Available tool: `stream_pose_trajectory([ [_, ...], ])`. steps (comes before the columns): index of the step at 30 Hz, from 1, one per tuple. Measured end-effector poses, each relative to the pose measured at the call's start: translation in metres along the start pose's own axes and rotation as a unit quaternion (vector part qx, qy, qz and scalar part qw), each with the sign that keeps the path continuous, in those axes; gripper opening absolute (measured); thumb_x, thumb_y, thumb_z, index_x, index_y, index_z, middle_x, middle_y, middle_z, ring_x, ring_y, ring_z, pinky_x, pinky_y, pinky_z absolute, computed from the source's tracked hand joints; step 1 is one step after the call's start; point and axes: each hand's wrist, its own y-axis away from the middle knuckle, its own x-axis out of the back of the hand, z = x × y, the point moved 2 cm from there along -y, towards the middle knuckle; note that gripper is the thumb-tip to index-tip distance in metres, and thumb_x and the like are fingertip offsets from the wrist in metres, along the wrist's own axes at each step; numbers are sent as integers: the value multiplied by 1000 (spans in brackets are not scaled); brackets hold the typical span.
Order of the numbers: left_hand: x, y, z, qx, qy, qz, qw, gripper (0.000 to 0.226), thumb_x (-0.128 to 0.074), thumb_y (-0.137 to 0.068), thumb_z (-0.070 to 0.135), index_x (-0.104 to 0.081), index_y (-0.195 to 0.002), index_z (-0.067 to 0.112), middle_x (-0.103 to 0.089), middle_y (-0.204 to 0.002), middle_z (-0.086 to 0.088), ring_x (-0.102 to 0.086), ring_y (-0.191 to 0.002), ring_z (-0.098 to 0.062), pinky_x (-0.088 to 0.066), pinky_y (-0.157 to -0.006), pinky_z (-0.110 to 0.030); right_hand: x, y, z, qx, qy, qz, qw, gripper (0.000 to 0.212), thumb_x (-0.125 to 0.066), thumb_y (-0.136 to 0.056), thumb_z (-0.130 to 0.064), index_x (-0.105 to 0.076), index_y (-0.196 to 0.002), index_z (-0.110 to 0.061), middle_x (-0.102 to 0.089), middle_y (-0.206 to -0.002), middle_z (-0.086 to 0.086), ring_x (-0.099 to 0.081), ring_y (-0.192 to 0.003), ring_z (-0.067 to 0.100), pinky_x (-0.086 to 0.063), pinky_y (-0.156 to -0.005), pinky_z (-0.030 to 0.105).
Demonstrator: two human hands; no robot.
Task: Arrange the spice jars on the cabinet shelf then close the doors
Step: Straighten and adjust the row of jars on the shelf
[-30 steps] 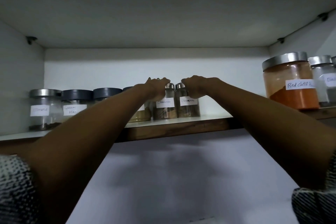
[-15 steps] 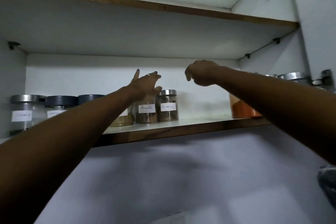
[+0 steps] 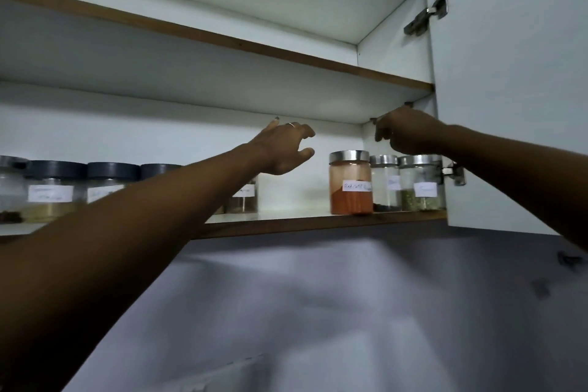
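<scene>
Reaching up from your head view, both your arms stretch toward the shelf (image 3: pixel 302 221) where the spice jars stand. Your left hand (image 3: pixel 283 149) hovers in the air above the shelf with fingers spread and loosely bent, gripping nothing; a ring shows on one finger. Your right hand (image 3: pixel 405 132) hangs higher, near the cabinet's right inner corner, its fingers curled downward and holding nothing that you can see; it sits above the right-hand jars without touching them.

On the right end of the shelf stand three jars with steel lids, side by side: the red jar (image 3: pixel 351 183) with orange-red powder and a white label, a clear jar (image 3: pixel 385 183) with something dark at the bottom, and a green jar (image 3: pixel 420 184) with greenish flakes, just beside the door (image 3: pixel 509 89). A gap of bare shelf lies between the red jar and a small jar (image 3: pixel 243 199), which your left forearm partly hides. Further left runs a row of dark-lidded jars (image 3: pixel 57 191), each labelled, the writing too blurred to read; at the frame's far left edge stands a steel-lidded jar (image 3: pixel 8 181).

The door on the right stands open, its hinges (image 3: pixel 426 14) showing at the top and beside the green jar. An upper shelf (image 3: pixel 222 41) crosses above your hands. Below the cabinet lies a grey wall (image 3: pixel 318 312).
</scene>
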Motion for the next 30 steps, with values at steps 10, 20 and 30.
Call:
stream_pose_trajectory([
  [10, -31, -53, 71, 13, 46, 0, 999, 43, -41, -100, 29, -41, -141, 16, -42, -147, -6, -39, -134, -24, -33, -108, -37, -61, 16, 63, 17, -92, -30, 995, 61, -50, -81, 9, -38, -139, -6, -39, -144, 17, -40, -129, 30, -36, -107, 39],
  [20, -42, -77, 82, 62, 44, 7, 997, 28, -47, -98, 16, -67, -116, 6, -67, -120, -11, -63, -101, -25, -51, -88, -39, -95, 3, 69, 64, -176, 59, 981, 47, -55, -74, 7, -56, -119, -7, -59, -117, 13, -54, -106, 30, -44, -87, 36],
  [30, -55, -78, 60, 86, 54, 2, 995, 28, -48, -97, 14, -67, -116, 7, -66, -122, -9, -61, -108, -24, -48, -91, -34, -105, -13, 56, 89, -149, 52, 983, 39, -53, -72, 2, -56, -110, -8, -58, -112, 11, -54, -100, 31, -45, -80, 37],
])
